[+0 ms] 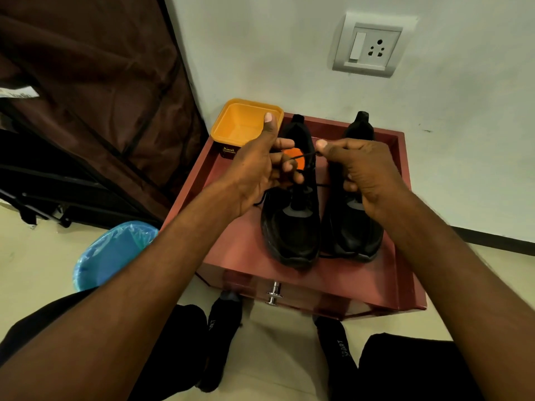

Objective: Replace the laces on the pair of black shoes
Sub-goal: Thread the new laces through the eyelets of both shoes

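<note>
Left hand (262, 166): fingers curled round a thin black shoelace (305, 155), thumb raised straight toward the far side. Right hand (354, 172): thumb and forefinger pinch the other end of the same lace, remaining fingers curled under. The lace runs taut between both hands, above the left black fabric sneaker (292, 224). An orange patch (295, 157) shows behind the lace. Right black fabric sneaker (354, 227) stands just beside the left one. Both shoes rest on the red wooden drawer cabinet top (240, 247), long axes near-to-far, toes near, heels toward the wall. An open yellow plastic tub (246, 123) sits at the far left corner.
</note>
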Motion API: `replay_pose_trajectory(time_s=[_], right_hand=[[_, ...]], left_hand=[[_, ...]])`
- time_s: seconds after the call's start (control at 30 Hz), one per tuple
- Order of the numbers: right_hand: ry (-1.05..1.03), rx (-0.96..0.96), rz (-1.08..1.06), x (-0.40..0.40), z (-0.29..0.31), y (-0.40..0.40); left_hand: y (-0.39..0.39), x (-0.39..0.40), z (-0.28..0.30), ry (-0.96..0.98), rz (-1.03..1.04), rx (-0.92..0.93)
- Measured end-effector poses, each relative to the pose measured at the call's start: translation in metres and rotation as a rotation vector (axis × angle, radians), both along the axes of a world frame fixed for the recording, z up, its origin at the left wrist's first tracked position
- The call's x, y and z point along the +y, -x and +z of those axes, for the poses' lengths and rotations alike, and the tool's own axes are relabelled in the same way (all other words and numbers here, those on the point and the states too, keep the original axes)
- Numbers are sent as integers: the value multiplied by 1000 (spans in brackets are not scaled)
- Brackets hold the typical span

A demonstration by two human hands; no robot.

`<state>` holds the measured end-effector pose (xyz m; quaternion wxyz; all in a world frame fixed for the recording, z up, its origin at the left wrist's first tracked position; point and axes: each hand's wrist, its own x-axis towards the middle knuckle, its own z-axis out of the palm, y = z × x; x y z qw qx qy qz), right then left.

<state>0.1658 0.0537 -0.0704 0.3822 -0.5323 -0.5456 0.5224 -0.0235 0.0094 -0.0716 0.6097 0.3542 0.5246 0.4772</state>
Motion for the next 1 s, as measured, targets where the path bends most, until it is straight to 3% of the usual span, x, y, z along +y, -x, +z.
replay_pose_trajectory(time_s=[0.13, 0.2, 0.37, 0.47, 0.57, 0.67, 0.73, 0.8, 0.87, 1.0], right_hand=[[105, -14, -253, 11, -6, -11], [-27, -117, -235, 14, -8, -17], [-323, -292, 217, -1, -6, 4], [-379, -245, 391, -9, -4, 16], [-384, -158, 228, -8, 2, 13], [-181, -8, -28, 1, 2, 1], [-67, -33, -115, 9, -5, -7], [-80, -154, -126, 14, -11, -13], [-187, -247, -63, 13, -12, -11], [-386, -328, 296, -5, -1, 8]], left_hand=[[11, 5, -3, -17, 142, 228], [14, 7, -7, -36, 172, 230], [6, 5, 0, -87, 107, 138], [2, 4, 7, -113, 62, 120], [6, 4, 10, -115, 60, 116], [14, 1, 15, -80, 18, 255], [21, 1, 16, -51, 54, 381], [25, 2, 14, -38, 110, 402], [24, 3, 13, -40, 103, 397], [13, 1, 14, -97, -29, 378]])
